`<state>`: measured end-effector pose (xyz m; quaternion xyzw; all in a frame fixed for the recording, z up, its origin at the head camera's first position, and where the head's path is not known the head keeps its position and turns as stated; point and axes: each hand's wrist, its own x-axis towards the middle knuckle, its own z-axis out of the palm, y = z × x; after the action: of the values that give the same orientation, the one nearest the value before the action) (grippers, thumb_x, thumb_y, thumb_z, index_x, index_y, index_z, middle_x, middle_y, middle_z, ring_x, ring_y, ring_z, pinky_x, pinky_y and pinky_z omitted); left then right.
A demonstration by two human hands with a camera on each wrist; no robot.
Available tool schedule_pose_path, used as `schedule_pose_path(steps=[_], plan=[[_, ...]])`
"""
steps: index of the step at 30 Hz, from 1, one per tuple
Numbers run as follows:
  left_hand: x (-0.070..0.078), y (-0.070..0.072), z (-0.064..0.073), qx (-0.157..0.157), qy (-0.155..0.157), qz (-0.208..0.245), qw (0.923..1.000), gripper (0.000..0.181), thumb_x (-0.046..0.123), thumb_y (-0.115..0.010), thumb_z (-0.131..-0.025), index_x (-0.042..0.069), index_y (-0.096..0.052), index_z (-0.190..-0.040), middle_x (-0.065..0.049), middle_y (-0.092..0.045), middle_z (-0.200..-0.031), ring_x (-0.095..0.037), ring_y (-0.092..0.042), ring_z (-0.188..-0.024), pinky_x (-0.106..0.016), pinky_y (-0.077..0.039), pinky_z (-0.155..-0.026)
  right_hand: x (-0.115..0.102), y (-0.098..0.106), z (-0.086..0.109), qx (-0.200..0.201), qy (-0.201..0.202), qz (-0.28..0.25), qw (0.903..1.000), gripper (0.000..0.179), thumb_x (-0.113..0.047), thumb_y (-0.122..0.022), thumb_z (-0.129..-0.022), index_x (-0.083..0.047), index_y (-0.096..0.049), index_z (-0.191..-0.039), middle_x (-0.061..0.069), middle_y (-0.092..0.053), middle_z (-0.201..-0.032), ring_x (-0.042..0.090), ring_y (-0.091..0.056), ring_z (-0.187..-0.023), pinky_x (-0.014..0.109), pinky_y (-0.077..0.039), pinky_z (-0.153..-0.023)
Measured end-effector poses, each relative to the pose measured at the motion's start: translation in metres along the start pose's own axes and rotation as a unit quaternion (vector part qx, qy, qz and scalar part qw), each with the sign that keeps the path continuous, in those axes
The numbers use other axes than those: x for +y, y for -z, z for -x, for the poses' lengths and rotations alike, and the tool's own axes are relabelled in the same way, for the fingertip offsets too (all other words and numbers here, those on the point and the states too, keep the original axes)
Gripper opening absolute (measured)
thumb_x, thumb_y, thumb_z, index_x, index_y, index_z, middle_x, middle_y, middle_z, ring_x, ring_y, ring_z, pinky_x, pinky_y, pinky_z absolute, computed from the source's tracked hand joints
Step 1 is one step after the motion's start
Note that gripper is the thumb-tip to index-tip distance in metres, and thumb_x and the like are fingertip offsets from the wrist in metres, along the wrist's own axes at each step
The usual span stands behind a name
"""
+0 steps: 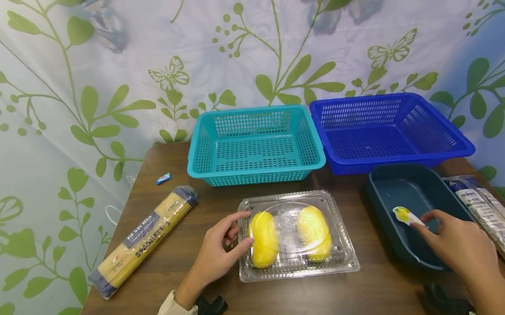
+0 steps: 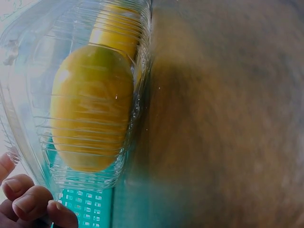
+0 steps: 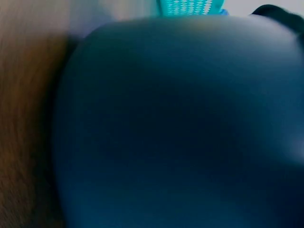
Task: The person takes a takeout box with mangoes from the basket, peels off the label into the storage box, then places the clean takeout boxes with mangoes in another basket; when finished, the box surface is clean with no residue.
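A clear plastic clamshell box (image 1: pixel 289 273) with two yellow mangoes, a left one (image 1: pixel 264 241) and a right one (image 1: pixel 314 232), lies on the table, lid down. My left hand (image 1: pixel 218 246) is at the box's left edge, thumb and forefinger spread beside it; whether it presses the plastic is unclear. The left wrist view shows bent fingertips (image 2: pixel 33 202) near the box's side. Over the dark teal tub (image 1: pixel 381 194), my right hand (image 1: pixel 459 242) pinches a small white packet (image 1: pixel 403 215) with yellow and green print. The tub's wall fills most of the right wrist view, hiding that hand.
Behind stand a turquoise basket (image 1: pixel 257 176) and a blue basket (image 1: pixel 396 158), side by side. A spaghetti pack (image 1: pixel 143 240) lies at the left, with a small blue-green wrapped piece (image 1: pixel 163 178) beyond it. Long printed packs (image 1: pixel 492 222) lie right of the tub.
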<state>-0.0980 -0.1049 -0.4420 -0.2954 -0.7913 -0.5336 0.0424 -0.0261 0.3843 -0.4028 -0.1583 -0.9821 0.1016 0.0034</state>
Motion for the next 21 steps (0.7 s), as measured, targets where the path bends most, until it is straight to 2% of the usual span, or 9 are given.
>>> schedule_pose_path(steps=[4,9,16,21], plan=[[-0.001,0.0,0.0,-0.001,0.002,0.001,1.0,0.049,0.02,-0.076,-0.093,0.017,-0.06,-0.138,-0.005,-0.045,-0.078,-0.019,-0.044,-0.068,-0.03,-0.039,-0.058,0.004,-0.002,-0.009,-0.063,-0.015,0.009,0.9979,0.057,-0.051,-0.071,-0.093,0.003,-0.066,-0.109,0.004,-0.046,-0.064,0.023,-0.046,-0.058,0.041,-0.039,-0.048],[-0.001,0.0,0.0,0.001,0.002,0.002,1.0,0.049,0.018,-0.077,-0.092,0.016,-0.06,-0.138,-0.006,-0.045,-0.078,-0.019,-0.045,-0.068,-0.031,-0.04,-0.058,0.01,-0.003,-0.018,-0.133,-0.019,0.02,0.9907,0.06,-0.055,-0.073,-0.089,0.002,-0.067,-0.109,0.018,-0.062,-0.078,0.032,-0.056,-0.066,0.056,-0.048,-0.057],[-0.001,0.0,0.0,-0.001,0.001,-0.001,1.0,0.046,0.02,-0.075,-0.094,0.017,-0.06,-0.138,-0.005,-0.044,-0.077,-0.019,-0.044,-0.067,-0.03,-0.039,-0.058,0.014,-0.004,-0.02,-0.134,-0.003,0.019,0.9908,0.069,-0.065,-0.07,-0.087,0.0,-0.066,-0.109,0.026,-0.064,-0.086,0.036,-0.059,-0.069,0.059,-0.047,-0.058],[0.0,0.0,-0.001,0.0,-0.005,-0.004,1.0,0.046,0.021,-0.075,-0.094,0.017,-0.06,-0.137,-0.004,-0.043,-0.077,-0.018,-0.043,-0.067,-0.028,-0.039,-0.058,0.011,0.0,-0.018,-0.125,-0.003,0.03,0.9916,0.064,-0.062,-0.07,-0.088,0.0,-0.073,-0.101,0.026,-0.067,-0.088,0.038,-0.062,-0.071,0.059,-0.048,-0.061]])
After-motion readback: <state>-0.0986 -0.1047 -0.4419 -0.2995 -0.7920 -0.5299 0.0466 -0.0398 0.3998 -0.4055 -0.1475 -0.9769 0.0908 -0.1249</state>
